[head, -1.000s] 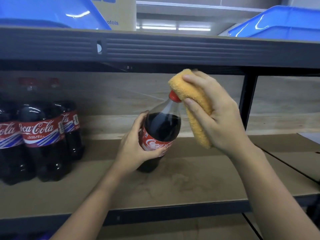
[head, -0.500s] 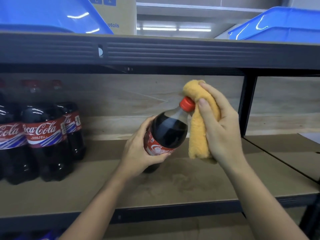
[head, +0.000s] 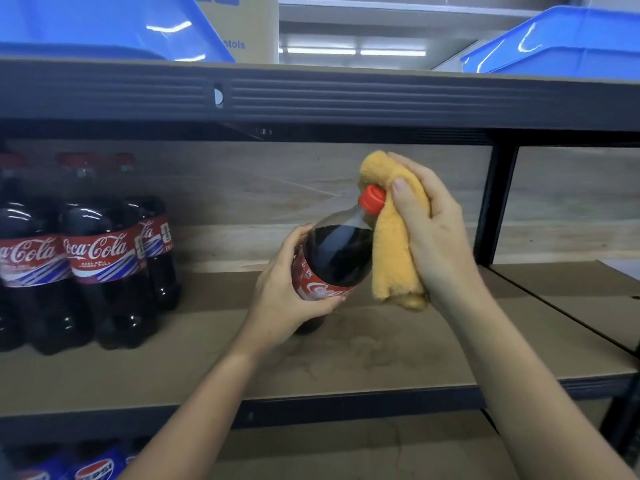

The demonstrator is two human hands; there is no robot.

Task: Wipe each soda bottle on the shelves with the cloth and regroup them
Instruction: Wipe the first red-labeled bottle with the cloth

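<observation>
We see the left hand with its fingers curled round the red label of a dark plastic cola bottle with a red cap, holding it tilted to the right above the middle of the brown board shelf. The right hand grips a folded orange-yellow cloth, its fingers wrapped round it and pressing it against the bottle's cap and neck. More dark cola bottles with red labels stand grouped at the shelf's left edge, well apart from the held one
</observation>
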